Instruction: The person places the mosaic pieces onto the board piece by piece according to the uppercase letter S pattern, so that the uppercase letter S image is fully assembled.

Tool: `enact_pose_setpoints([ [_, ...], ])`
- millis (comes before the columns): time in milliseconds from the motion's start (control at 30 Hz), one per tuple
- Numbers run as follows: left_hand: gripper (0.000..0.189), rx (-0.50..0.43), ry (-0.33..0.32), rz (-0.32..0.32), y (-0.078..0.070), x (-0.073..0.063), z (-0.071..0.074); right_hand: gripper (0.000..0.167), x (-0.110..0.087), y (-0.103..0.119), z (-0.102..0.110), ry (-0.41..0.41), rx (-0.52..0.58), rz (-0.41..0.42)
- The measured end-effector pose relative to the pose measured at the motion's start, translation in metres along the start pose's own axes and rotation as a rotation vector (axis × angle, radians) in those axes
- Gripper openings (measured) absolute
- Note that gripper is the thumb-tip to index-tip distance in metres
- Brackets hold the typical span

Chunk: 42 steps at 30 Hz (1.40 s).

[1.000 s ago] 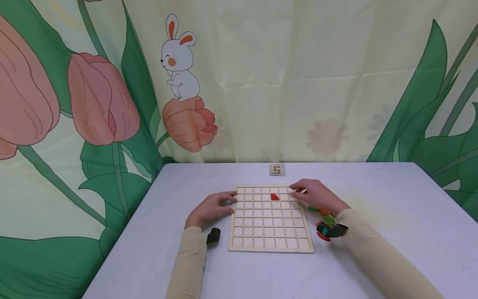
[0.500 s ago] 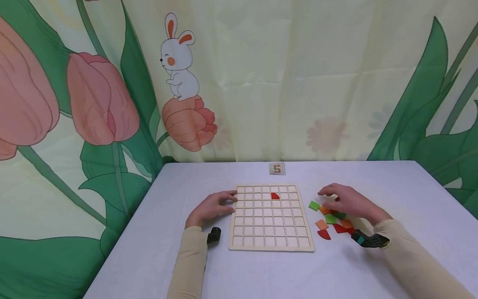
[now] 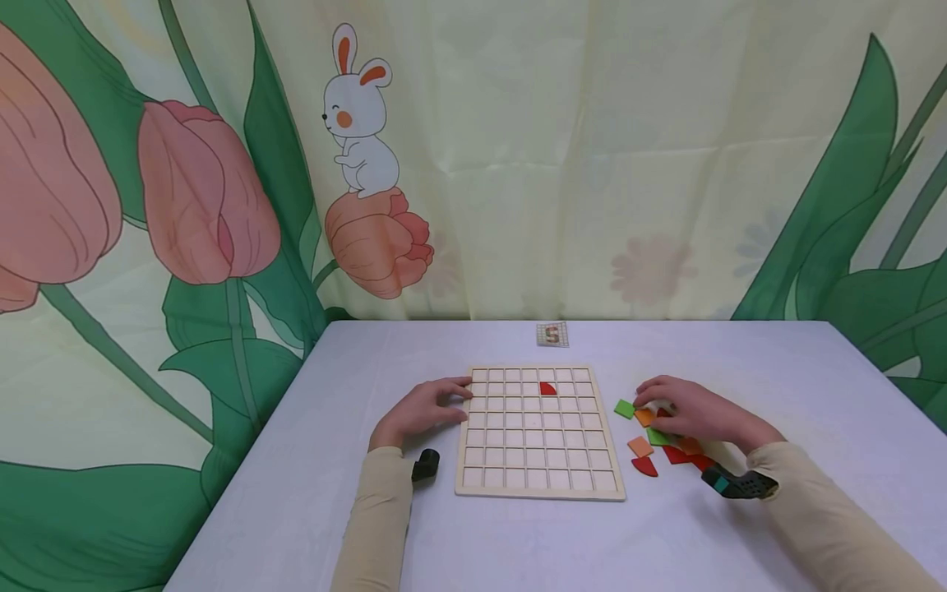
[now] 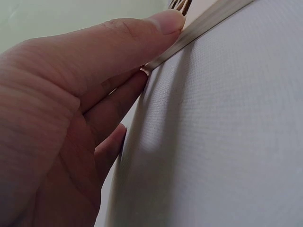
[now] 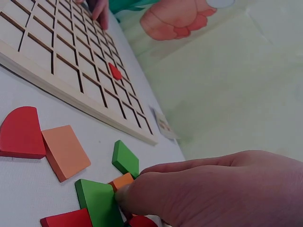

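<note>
A pale wooden grid board (image 3: 540, 432) lies flat, with a red quarter-round piece (image 3: 547, 389) in one cell of its second row. My left hand (image 3: 422, 411) rests at the board's left edge, thumb and fingertips touching the rim in the left wrist view. Right of the board, my right hand (image 3: 699, 411) reaches down among loose coloured pieces, thumb and forefinger apart at an orange square (image 3: 644, 418). Close by lie a light green square (image 3: 625, 409), another green piece (image 5: 98, 203) and a peach square (image 5: 66, 151). The hand hides part of the pile.
A small card (image 3: 552, 334) with a grid pattern lies behind the board, near the table's back edge. Another red rounded piece (image 3: 644, 467) is at the front of the pile. A printed curtain (image 3: 518, 164) hangs behind the white table (image 3: 540, 543).
My right hand has left the board's upper right corner, moved right to the loose pieces and lowered onto them. My left hand stays at the board's edge.
</note>
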<state>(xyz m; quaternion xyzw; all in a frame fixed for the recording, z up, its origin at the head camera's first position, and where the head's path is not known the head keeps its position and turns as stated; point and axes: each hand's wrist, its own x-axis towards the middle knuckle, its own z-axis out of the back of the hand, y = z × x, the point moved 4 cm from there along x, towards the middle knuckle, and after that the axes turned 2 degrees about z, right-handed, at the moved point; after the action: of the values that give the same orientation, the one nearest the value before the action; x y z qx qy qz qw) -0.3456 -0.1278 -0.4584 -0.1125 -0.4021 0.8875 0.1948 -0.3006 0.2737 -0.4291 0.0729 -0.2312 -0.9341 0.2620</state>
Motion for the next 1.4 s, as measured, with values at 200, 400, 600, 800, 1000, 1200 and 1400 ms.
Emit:
enact_pose_setpoints([
  [200, 0.032, 0.000, 0.002, 0.003, 0.001, 0.000, 0.000, 0.023, 0.006, -0.001, -0.002, -0.018, -0.006, -0.022],
  [400, 0.032, -0.006, 0.005, 0.005, 0.001, 0.001, 0.000, 0.026, 0.011, -0.003, -0.002, -0.030, -0.007, -0.088],
  [600, 0.032, 0.009, 0.008, 0.001, 0.002, 0.002, 0.000, 0.030, 0.015, -0.010, -0.004, -0.075, -0.006, -0.123],
  [800, 0.032, 0.010, 0.007, 0.005, 0.002, 0.002, 0.000, 0.030, 0.016, -0.013, -0.002, -0.150, -0.011, -0.119],
  [1000, 0.032, 0.021, 0.004, 0.004, 0.003, 0.002, 0.000, 0.033, 0.016, -0.015, 0.000, -0.169, -0.032, -0.122],
  [1200, 0.032, 0.020, 0.003, 0.007, 0.004, 0.002, 0.000, 0.031, 0.013, -0.018, -0.001, -0.159, -0.025, -0.124],
  [1400, 0.032, 0.004, -0.002, 0.005, 0.003, 0.002, 0.000, 0.033, 0.013, -0.021, -0.002, -0.165, -0.020, -0.121],
])
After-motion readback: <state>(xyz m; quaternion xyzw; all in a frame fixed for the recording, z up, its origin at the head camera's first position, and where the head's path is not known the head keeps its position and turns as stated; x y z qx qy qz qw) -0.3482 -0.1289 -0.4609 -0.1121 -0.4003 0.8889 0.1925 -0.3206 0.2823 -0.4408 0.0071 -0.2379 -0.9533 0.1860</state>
